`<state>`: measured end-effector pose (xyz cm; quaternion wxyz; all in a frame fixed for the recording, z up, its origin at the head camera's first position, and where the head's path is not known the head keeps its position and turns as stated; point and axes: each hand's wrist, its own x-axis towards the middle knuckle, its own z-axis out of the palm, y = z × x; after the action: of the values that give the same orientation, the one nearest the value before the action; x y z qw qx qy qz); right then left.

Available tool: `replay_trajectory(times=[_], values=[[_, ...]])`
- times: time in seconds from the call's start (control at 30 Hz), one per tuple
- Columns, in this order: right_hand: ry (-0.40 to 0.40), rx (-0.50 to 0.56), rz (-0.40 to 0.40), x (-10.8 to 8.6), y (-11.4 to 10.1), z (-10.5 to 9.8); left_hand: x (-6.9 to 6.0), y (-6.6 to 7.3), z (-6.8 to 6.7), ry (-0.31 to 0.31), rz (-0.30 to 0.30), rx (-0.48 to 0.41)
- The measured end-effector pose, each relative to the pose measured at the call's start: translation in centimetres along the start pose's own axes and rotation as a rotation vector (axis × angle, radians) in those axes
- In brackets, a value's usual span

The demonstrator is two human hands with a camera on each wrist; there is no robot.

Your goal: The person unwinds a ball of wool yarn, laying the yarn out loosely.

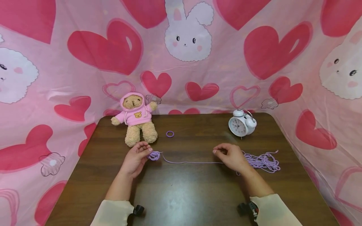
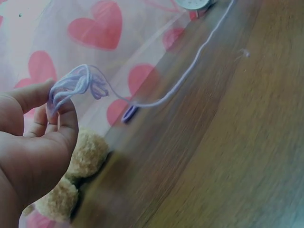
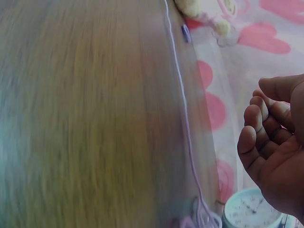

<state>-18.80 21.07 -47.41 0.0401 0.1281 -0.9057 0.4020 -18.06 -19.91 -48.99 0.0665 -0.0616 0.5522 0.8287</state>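
Between thumb and fingers, my left hand (image 1: 136, 160) pinches a small looped bundle of lilac yarn (image 1: 154, 155); its loops show up close in the left wrist view (image 2: 76, 88). From this bundle a single strand (image 1: 186, 162) runs right across the table to a larger loose heap of the same yarn (image 1: 263, 162). My right hand (image 1: 233, 157) hovers near that heap, its fingers loosely curled with nothing between them. In the right wrist view the strand (image 3: 183, 95) passes apart from the right hand's fingertips (image 3: 247, 137).
A teddy bear (image 1: 137, 117) in a pink hoodie sits at the back left of the brown table (image 1: 181, 194). Beside it lies a purple ring (image 1: 170, 134). A white twin-bell alarm clock (image 1: 238, 125) stands at the back right. Pink heart-printed cloth (image 1: 181, 75) hangs around the table.
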Motion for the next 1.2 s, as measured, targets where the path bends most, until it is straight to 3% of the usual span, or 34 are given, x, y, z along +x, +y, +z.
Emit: replay_trajectory(times=[0.4, 0.67, 1.2], values=[[-0.072, 0.069, -0.027, 0.6, -2.3, 3.7, 0.2, -1.2, 2.5, -0.068, -0.038, 0.011], [-0.104, 0.119, -0.092, 0.8, -3.7, 5.8, 0.2, -2.0, 3.9, -0.088, -0.051, 0.003], [-0.174, 0.144, -0.168, 1.5, -6.4, 8.9, 0.2, -2.8, 5.5, -0.13, -0.082, -0.003]])
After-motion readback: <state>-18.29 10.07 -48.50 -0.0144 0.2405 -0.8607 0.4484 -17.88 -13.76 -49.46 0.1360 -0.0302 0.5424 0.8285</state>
